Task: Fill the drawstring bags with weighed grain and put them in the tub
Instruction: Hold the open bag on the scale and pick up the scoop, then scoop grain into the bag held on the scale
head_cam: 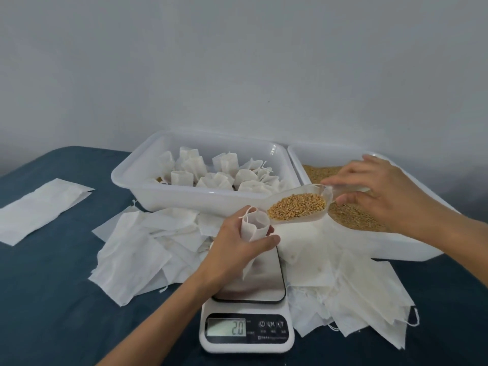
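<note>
My left hand [237, 249] grips an empty white drawstring bag [254, 224] upright above the scale [249, 307], its mouth held open. My right hand [380, 192] pinches the handle of a clear plastic scoop [298, 204] full of golden grain, its lip just right of the bag's mouth. The scale's display [226, 327] reads 20. The left white tub [184, 196] holds several filled, tied bags [224, 173]. The right white tub [369, 244] holds loose grain [351, 215].
Several flat empty bags lie heaped left of the scale [137, 249] and to its right [356, 291]. A separate flat white sheet [39, 210] lies at far left on the dark blue cloth [52, 299]. A pale wall stands behind the tubs.
</note>
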The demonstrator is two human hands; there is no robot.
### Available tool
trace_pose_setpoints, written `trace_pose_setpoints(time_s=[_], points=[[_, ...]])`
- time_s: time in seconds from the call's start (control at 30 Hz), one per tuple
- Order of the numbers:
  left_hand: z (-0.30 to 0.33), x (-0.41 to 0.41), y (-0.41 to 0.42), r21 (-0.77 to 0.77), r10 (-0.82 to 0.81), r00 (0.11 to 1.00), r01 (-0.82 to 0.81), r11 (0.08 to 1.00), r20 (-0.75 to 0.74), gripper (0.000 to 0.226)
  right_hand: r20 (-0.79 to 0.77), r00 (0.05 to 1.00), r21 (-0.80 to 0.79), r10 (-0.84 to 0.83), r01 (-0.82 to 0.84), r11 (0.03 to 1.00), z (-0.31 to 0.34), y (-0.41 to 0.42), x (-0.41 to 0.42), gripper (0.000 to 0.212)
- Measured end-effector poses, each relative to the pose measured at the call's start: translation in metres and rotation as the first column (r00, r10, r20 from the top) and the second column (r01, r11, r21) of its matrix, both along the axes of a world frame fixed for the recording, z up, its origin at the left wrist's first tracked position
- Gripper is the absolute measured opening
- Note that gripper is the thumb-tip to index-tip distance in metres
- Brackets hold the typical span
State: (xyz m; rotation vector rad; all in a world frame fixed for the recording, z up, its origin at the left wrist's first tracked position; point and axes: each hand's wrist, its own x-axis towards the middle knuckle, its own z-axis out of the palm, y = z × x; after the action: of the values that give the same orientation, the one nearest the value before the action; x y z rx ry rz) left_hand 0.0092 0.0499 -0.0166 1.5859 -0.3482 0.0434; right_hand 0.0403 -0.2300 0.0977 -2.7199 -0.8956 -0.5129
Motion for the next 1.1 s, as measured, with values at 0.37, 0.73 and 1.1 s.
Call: trace_pose_setpoints(time_s=[0.37, 0.73, 1.1], points=[[0.001, -0.001, 0.000, 0.009, 0.000, 1.000, 0.000, 1.000, -0.019, 0.028, 0.126, 0.992, -0.143, -0.017, 0.035, 0.989, 0.014, 0.016, -0.007, 0.036], [0.001, -0.001, 0.000, 0.055, 0.036, 0.999, -0.034, 0.998, -0.038, 0.030, 0.227, 0.974, -0.179, 0.021, 0.020, 0.984, 0.017, 0.023, -0.014, 0.039], [0.000, 0.001, 0.000, 0.099, 0.041, 0.999, -0.040, 0.994, -0.016, 0.026, 0.260, 0.965, -0.205, 0.017, 0.038, 0.978, 0.016, 0.022, -0.015, 0.044]])
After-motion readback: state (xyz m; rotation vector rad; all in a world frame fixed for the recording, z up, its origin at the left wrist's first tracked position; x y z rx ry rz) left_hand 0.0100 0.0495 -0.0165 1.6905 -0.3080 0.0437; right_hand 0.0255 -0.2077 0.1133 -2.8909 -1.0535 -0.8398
